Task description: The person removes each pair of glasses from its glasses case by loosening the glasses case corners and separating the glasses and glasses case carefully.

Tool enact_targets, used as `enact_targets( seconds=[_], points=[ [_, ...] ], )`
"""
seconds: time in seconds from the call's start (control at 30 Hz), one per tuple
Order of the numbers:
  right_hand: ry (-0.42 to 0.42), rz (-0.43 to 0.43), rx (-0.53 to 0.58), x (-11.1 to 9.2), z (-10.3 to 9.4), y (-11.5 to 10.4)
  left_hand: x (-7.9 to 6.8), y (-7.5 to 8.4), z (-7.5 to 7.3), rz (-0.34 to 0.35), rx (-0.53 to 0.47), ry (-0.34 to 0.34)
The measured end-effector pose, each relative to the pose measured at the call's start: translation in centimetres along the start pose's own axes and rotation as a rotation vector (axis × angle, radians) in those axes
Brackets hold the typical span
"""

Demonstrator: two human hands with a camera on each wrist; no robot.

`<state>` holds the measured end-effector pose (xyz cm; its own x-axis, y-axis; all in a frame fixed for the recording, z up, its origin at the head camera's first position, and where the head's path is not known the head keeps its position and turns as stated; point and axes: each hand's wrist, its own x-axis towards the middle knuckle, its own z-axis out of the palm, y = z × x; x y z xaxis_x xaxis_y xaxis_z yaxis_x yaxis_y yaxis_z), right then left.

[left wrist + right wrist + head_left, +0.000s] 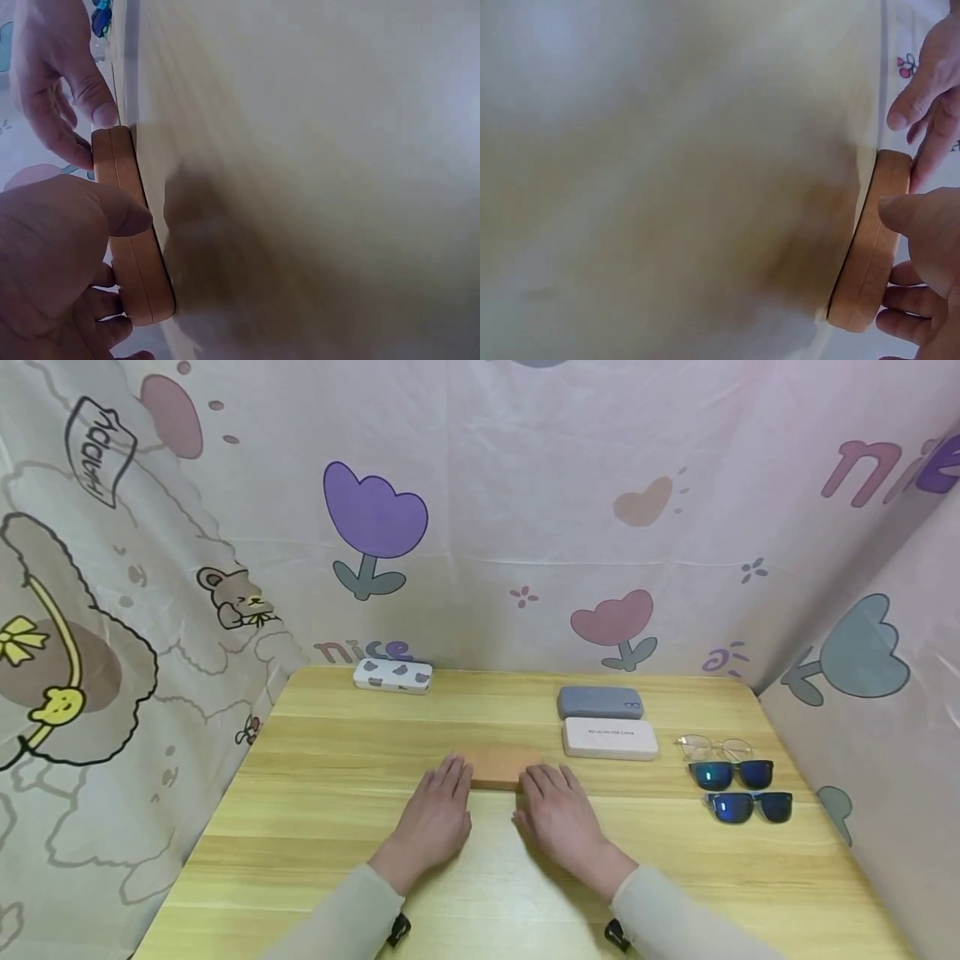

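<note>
An orange-brown glasses case lies flat on the table between my two hands, its seam running along the near side. The fingers of my left hand stretch forward, fairly straight, with their tips at the case's left end. At its right end, the fingers of my right hand lie likewise, palm down. Both thumbs point inward on the near side; in the head view they sit a little nearer to me than the case's front edge. Each wrist view shows a thumb overlapping the case. Some fingertips hide behind it there.
A white patterned case stands at the back left. Right of my hands are a grey-blue case and a white case. Wire-framed glasses and two dark sunglasses lie farther right. Printed curtains enclose the wooden table.
</note>
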<state>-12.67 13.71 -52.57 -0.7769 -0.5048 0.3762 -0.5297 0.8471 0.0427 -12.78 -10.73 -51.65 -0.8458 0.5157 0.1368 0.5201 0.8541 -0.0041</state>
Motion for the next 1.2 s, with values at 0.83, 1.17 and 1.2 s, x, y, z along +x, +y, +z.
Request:
enact_targets(
  seconds=[0.83,1.17,1.2],
  points=[
    [-0.347,0.107,-0.167,7.9,0.8,5.8,10.7,-1.7,0.2,-0.098,-0.100,-0.263],
    [-0.328,0.150,-0.127,9.2,1.2,6.9,12.8,-2.4,0.3,-0.077,-0.088,-0.290],
    [-0.321,0.153,-0.120,9.3,1.2,6.9,13.0,-2.4,0.3,-0.081,-0.093,-0.293]
  ],
)
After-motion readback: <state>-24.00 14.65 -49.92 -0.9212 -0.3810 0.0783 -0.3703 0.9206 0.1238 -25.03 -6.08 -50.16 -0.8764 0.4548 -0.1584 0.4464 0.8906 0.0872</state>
